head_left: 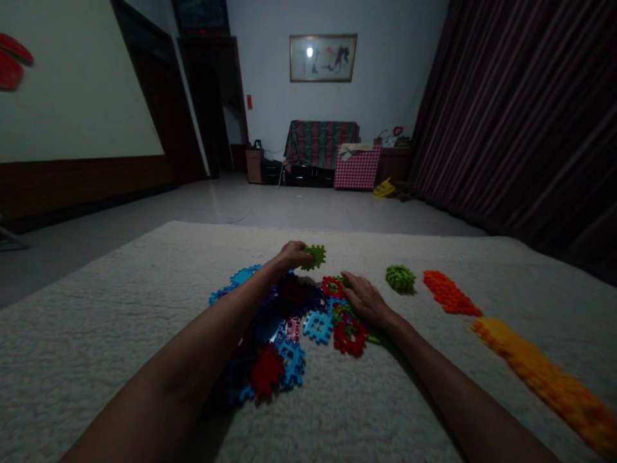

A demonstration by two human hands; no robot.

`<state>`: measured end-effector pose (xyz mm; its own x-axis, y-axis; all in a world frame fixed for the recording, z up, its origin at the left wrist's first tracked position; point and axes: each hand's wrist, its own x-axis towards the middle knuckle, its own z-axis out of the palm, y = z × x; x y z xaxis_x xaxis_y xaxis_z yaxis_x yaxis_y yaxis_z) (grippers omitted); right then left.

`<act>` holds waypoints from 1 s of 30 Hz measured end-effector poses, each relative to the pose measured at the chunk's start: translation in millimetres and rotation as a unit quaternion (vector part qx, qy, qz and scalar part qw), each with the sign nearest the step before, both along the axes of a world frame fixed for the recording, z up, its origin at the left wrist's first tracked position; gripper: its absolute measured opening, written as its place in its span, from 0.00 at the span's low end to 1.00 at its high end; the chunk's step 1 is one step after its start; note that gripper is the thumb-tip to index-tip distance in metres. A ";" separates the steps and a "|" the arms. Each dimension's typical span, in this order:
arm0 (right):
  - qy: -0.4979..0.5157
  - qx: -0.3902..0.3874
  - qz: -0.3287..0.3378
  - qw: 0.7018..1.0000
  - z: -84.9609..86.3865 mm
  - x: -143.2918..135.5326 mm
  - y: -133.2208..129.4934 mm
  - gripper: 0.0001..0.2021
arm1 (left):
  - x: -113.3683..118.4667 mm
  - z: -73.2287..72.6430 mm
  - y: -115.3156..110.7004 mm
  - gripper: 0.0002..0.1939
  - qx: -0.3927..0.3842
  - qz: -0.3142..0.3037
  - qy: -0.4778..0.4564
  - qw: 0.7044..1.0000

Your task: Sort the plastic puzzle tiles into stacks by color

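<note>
My left hand (293, 255) is closed on a green toothed piece (315, 256), held above the far side of a loose pile. Blue pieces (291, 361), a red round piece (267, 371) and dark purple ones lie in that pile, partly hidden by my left forearm. My right hand (365, 297) rests at the pile's right side, its fingertips at a small green piece beside a red piece (332, 287). A light blue square piece (317, 326) and another red piece (349, 336) lie near it.
On the pale mat (159, 276), a green stack (400, 279), an orange row (449, 293) and a yellow-orange row (544, 373) lie to the right. Beyond the mat stand a cloth-covered cabinet (321, 143) and a yellow bag (384, 188). A dark curtain (520, 128) hangs at right.
</note>
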<state>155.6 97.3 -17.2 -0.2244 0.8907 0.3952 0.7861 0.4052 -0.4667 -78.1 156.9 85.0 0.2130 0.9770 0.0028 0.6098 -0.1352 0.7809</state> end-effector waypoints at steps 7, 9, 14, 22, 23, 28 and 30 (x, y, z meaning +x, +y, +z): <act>0.015 -0.009 -0.001 1.000 7.7 1.6 1.8 0.22 | 28.1 1.1 -23.4 0.09 -0.075 -0.089 -0.008 0.993; 0.029 -0.003 -0.005 1.000 11.2 3.6 0.8 0.22 | 32.7 0.0 -25.8 0.09 -0.046 -0.082 0.062 0.994; 0.028 0.036 -0.091 0.995 15.9 10.2 2.4 0.20 | 32.0 2.2 -26.0 0.12 0.033 -0.005 0.167 0.985; 0.036 0.000 -0.140 0.989 19.1 23.4 -1.9 0.19 | 55.4 -3.8 -35.6 0.15 -0.005 -0.029 0.109 0.994; 0.044 -0.008 -0.135 0.990 19.7 24.4 -4.4 0.18 | 59.6 -5.1 -37.2 0.16 -0.001 -0.032 0.116 0.993; 0.073 0.015 -0.136 0.988 23.6 27.8 -23.0 0.20 | 67.4 -7.1 -49.9 0.19 0.053 -0.038 0.177 0.982; 0.081 0.035 -0.125 0.988 24.0 26.5 -35.2 0.19 | 62.7 -9.0 -59.3 0.19 0.080 -0.035 0.190 0.978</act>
